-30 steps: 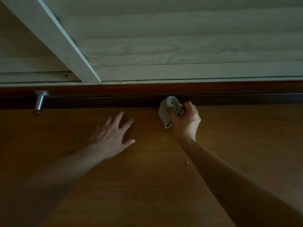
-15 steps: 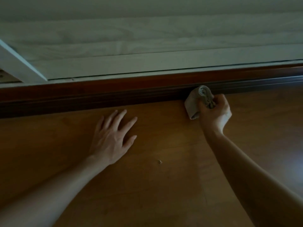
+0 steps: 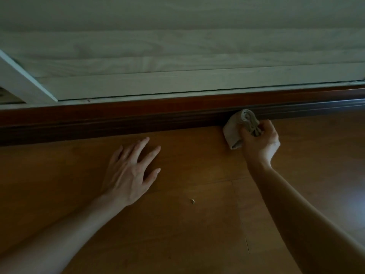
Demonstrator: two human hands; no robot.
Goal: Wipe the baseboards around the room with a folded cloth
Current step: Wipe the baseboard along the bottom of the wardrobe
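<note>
- Two bare hands reach forward over a brown wooden floor (image 3: 177, 234), seen from above in dim light
- The right hand (image 3: 260, 143) has its grip clenched around a folded, pale beige cloth (image 3: 233, 131); the fingers curl over the bunched folds, and the thumb side faces the wall
- The cloth sticks out to the left of and above that fist; its upper end touches the dark lower moulding of the baseboard (image 3: 138, 119), and its lower end is down at the floor, at the foot of the baseboard
- The baseboard is reddish-brown wood and runs across the whole view, slanting slightly upward toward the right, with a darker grooved strip along its bottom edge
- The left hand (image 3: 130, 171) lies palm down on the floor with its grip released, fingers straight and spread, pointing toward the baseboard but short of it, well apart from the cloth
- Above the baseboard stands a pale, wood-grained panel (image 3: 177, 56), with a white frame strip (image 3: 25, 82) cutting diagonally across at far left
- One small light speck (image 3: 192, 201) lies on the floor between the two forearms
</note>
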